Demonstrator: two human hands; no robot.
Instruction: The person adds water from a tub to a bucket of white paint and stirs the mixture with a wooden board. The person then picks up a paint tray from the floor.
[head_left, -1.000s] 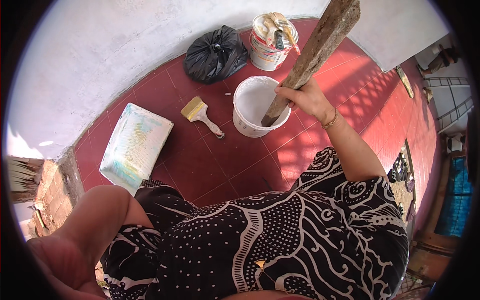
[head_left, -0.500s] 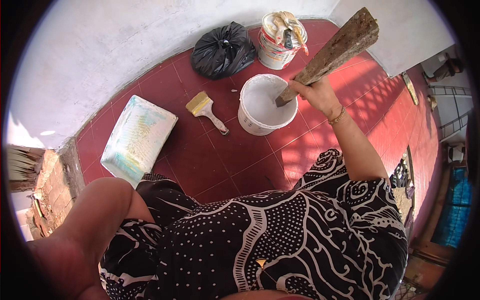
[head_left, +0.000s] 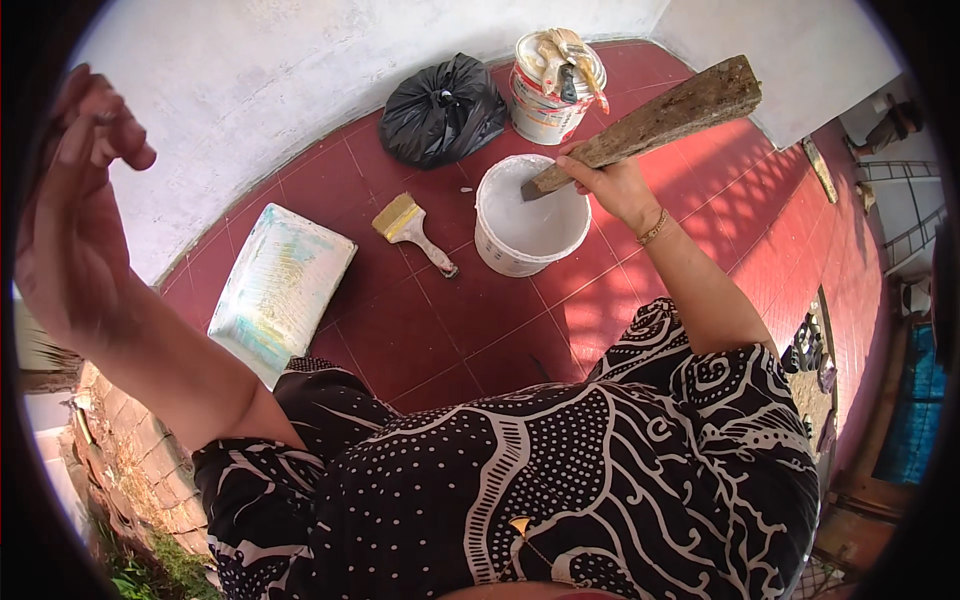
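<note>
My right hand (head_left: 618, 192) grips a rough piece of wood (head_left: 685, 112), held at a slant. The wood's lower end points into the white bucket (head_left: 512, 258), above or at the white paint (head_left: 532, 226); whether it touches the paint I cannot tell. At the far left my left hand (head_left: 80, 220) is raised in the air with its fingers loosely bent and apart, holding nothing. On the floor left of the bucket lies a wide paintbrush (head_left: 412, 232) with a white handle. A paint-stained white tray (head_left: 283, 285) rests further left, by my knee.
A tied black plastic bag (head_left: 442, 112) sits by the white wall (head_left: 250, 95). Beside it stands a lidded paint bucket (head_left: 545, 122) with used brushes (head_left: 568, 62) on top. Red tiles (head_left: 440, 330) cover the floor. A wooden piece (head_left: 819, 170) lies at the right.
My left hand has risen from the lower left to the upper left. The wood has tilted flatter, and its lower end has shifted left over the bucket.
</note>
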